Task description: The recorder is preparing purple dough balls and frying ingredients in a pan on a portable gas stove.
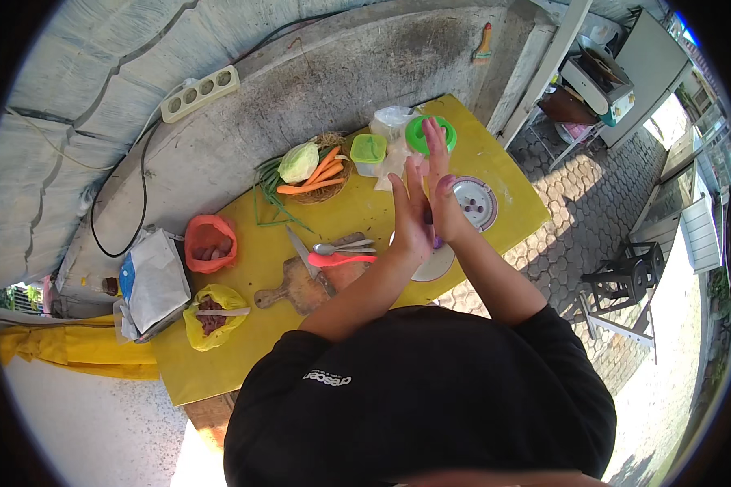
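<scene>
My left hand (412,220) and my right hand (444,198) are raised over the right part of the table, palms facing and close together, fingers extended. A small dark purple ball (427,217), probably dough, shows between the palms. Purple smears mark my right hand. Just below sits a pale plate (434,268), partly hidden by my hands, with a purple lump (437,242) on it. Beyond my right wrist, a patterned white plate (489,196) holds several small purple balls (476,204). A green lid (419,137) lies behind my right fingertips.
On the yellow-topped table (250,255) lie a wooden cutting board (289,289), a knife (301,248), spoons (324,248) and a pink-handled utensil (335,260). Behind are a vegetable basket (323,196) and a lidded container (368,149). Left stand a red bag (207,265) and yellow bag (204,338).
</scene>
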The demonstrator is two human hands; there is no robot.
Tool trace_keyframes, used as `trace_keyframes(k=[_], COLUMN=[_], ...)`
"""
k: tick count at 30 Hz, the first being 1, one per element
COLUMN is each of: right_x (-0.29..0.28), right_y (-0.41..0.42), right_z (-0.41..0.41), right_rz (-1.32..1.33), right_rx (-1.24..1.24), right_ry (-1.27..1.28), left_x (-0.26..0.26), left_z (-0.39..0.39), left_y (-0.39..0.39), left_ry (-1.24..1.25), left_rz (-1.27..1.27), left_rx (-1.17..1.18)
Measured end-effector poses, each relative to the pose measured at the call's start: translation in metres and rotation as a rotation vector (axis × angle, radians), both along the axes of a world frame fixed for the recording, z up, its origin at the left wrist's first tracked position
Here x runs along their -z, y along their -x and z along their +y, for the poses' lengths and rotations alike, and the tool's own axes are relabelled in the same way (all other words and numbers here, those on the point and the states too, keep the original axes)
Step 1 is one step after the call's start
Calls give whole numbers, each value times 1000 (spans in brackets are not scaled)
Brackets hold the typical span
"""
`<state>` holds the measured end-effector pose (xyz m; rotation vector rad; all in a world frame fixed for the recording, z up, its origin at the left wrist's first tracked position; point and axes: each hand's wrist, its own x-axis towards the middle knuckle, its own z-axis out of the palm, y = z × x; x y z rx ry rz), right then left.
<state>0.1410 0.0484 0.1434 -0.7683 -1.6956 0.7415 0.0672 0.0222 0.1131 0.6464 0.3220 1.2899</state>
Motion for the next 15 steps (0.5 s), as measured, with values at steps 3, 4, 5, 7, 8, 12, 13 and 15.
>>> trace_keyframes(k=[3,4,5,7,8,12,13,15], right_x=[6,6,5,-2,-5,-7,-6,-17], right_y=[-12,-12,-12,-5,1,-5,-11,-28], right_z=[-3,-5,-9,-24,-31,-22,-21,-27], right_rz=[-151,-152,-170,-209,-228,31,92,-153], right_rx=[147,155,127,70,34,-105,-202,-98], right_ry=[-4,-2,-8,-15,-20,9,76,25], left_x=[-8,-7,-5,14,38,24,20,16], left_z=[-4,-3,1,8,14,3,4,5], left_y=[-2,-3,-4,-5,-5,8,13,22], left_ry=[139,141,60,-15,-161,81,83,323], left_rz=[-223,-224,-266,-312,-685,-589,-591,-832], left_rx=[113,120,135,153,380,451,458,494])
